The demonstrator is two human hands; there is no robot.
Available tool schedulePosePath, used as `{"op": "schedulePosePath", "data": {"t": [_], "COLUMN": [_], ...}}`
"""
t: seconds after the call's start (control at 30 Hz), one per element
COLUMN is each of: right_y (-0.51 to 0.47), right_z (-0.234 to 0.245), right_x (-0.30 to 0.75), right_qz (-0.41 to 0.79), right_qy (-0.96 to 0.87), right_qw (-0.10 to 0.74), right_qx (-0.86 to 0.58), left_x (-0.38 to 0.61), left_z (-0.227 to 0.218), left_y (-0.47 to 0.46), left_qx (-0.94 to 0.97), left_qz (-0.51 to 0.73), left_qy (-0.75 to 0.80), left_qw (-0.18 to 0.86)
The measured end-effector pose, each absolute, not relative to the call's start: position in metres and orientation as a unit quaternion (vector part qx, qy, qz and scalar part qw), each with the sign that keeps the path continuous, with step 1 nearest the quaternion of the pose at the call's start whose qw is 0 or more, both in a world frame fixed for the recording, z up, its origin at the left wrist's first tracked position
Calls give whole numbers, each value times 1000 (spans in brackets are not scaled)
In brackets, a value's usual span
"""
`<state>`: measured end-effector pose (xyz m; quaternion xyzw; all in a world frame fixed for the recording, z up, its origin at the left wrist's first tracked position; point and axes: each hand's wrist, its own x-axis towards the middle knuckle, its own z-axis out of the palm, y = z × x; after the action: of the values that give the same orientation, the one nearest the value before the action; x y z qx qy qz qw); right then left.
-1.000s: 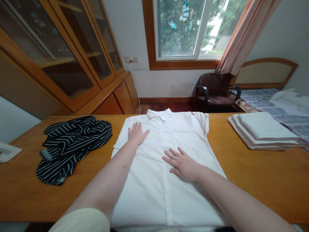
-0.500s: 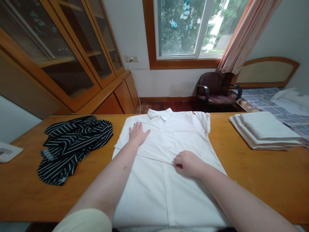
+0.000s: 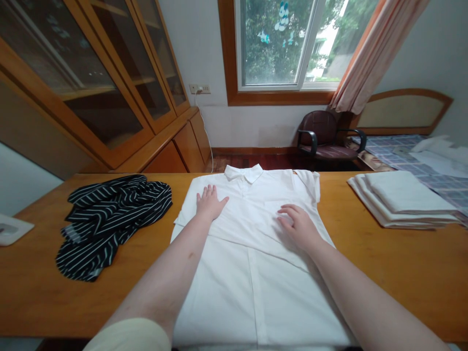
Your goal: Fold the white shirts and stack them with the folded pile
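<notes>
A white collared shirt [image 3: 252,273] lies flat on the wooden table [image 3: 383,263], collar toward the window. My left hand [image 3: 209,203] rests flat on its upper left part, near the shoulder, fingers spread. On the shirt's upper right part, below the right sleeve, my right hand [image 3: 300,225] lies with its fingers loosely stretched and slightly curled, holding nothing.
A crumpled black-and-white striped garment [image 3: 109,219] lies on the table to the left. A stack of folded white cloths [image 3: 402,202] sits at the right. A white object [image 3: 10,229] is at the far left edge. Beyond the table are a dark chair [image 3: 323,139] and wooden cabinets [image 3: 109,92].
My right hand went from flat at the shirt's middle to pinching the fabric, then moved up and right and now lies open. The left hand stayed put.
</notes>
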<state>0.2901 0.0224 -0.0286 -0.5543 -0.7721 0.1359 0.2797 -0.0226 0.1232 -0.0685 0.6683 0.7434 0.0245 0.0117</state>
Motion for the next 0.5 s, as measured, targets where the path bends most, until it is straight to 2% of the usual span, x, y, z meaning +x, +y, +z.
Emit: {"op": "schedulePosePath", "data": {"t": [0.1, 0.23, 0.4, 0.5], "right_y": [38, 47, 79, 122], "right_z": [-38, -41, -23, -14], "right_x": [310, 326, 338, 350], "right_qz": [65, 36, -8, 17], "right_qy": [-709, -632, -637, -667], "right_qw": [280, 275, 280, 268], "right_qx": [-644, -724, -718, -695], "left_x": [-23, -22, -21, -22], "left_z": [-69, -69, -69, -70], "left_y": [123, 123, 123, 123], "left_qx": [669, 669, 668, 669], "left_qz": [25, 26, 28, 30], "left_qy": [743, 742, 744, 743], "left_qw": [10, 7, 9, 9]}}
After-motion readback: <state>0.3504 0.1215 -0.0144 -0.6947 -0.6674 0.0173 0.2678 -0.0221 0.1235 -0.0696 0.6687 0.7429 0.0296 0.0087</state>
